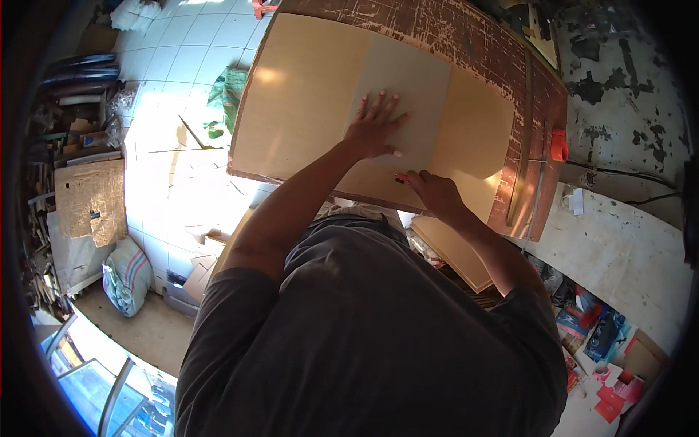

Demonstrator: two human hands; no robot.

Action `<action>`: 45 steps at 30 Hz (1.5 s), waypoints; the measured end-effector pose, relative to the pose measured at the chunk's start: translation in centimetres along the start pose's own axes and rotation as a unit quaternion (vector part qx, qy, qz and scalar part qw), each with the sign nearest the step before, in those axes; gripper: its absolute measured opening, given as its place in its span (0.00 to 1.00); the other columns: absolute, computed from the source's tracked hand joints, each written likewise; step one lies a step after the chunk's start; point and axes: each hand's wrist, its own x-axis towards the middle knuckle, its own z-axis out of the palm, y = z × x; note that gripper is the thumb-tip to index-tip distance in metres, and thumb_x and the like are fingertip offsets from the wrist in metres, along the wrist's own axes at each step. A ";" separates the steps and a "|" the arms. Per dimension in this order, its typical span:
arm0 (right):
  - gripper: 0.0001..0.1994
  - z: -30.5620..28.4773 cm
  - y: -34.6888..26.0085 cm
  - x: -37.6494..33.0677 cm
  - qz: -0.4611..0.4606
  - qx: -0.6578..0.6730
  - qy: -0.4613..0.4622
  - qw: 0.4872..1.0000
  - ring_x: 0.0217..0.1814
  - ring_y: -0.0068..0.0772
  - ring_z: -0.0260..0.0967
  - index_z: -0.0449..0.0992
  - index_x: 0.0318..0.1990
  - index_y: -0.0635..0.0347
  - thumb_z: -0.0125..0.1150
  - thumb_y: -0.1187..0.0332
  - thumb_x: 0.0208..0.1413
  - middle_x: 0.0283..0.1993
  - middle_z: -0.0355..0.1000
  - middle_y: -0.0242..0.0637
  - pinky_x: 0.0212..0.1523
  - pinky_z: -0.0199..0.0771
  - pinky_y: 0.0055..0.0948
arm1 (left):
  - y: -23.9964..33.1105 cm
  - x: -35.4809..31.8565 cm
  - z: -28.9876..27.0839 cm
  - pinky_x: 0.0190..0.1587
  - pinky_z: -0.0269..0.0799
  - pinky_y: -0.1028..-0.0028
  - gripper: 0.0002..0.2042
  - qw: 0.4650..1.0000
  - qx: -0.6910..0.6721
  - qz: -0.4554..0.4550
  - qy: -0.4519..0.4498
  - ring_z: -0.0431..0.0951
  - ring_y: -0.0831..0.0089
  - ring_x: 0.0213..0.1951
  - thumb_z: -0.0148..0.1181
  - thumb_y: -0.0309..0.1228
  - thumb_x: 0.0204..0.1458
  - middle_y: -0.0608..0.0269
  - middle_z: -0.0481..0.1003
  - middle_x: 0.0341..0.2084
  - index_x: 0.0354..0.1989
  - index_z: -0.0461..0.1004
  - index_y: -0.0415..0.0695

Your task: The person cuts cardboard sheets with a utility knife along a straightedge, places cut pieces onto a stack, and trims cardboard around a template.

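Observation:
A large brown cardboard sheet (298, 95) lies across a worn reddish-brown table (466, 36). A grey panel (419, 87) runs across its middle; I cannot tell whether it is a separate piece. My left hand (375, 130) rests flat on the grey panel and its left border, fingers spread, holding nothing. Nearer to me and to the right, my right hand (435, 192) is closed around a small red-and-black tool (401, 178) at the sheet's near part. Only the tool's end shows beyond the fingers, so its exact kind is hidden.
A long, narrow strip (521, 146) lies along the table's right side, near a red tape-like roll (558, 145). Brown boards (455, 251) are stacked below the near edge. At left stand a stuffed sack (127, 277) and a worn board (91, 200). A pale surface (619, 240) adjoins at right.

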 end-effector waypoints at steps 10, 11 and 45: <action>0.11 -0.6 0.8 1.7 -0.002 -0.095 -0.076 0.993 0.28 0.36 0.78 0.67 0.48 0.58 0.54 0.67 0.60 0.32 0.72 0.38 0.24 0.79 0.34 | 0.1 -0.1 -0.2 0.73 0.29 0.41 0.49 1.000 -0.003 -0.006 -0.014 0.30 0.50 0.76 0.61 0.64 0.46 0.57 0.33 0.77 0.76 0.44 0.67; 0.11 -0.8 0.9 1.7 -0.005 -0.096 -0.077 0.992 0.28 0.36 0.78 0.67 0.48 0.58 0.54 0.67 0.60 0.32 0.72 0.38 0.24 0.79 0.34 | 0.1 0.0 0.1 0.73 0.29 0.41 0.49 1.000 -0.005 -0.010 -0.012 0.30 0.50 0.76 0.61 0.64 0.46 0.57 0.33 0.77 0.76 0.44 0.67; 0.09 -2.8 2.0 0.7 0.104 -0.057 -0.224 0.967 0.33 0.44 0.81 0.68 0.50 0.51 0.47 0.65 0.66 0.31 0.79 0.43 0.31 0.79 0.43 | 0.0 0.0 0.6 0.73 0.30 0.39 0.51 1.000 -0.017 0.008 0.015 0.30 0.49 0.76 0.63 0.64 0.43 0.56 0.35 0.77 0.76 0.43 0.67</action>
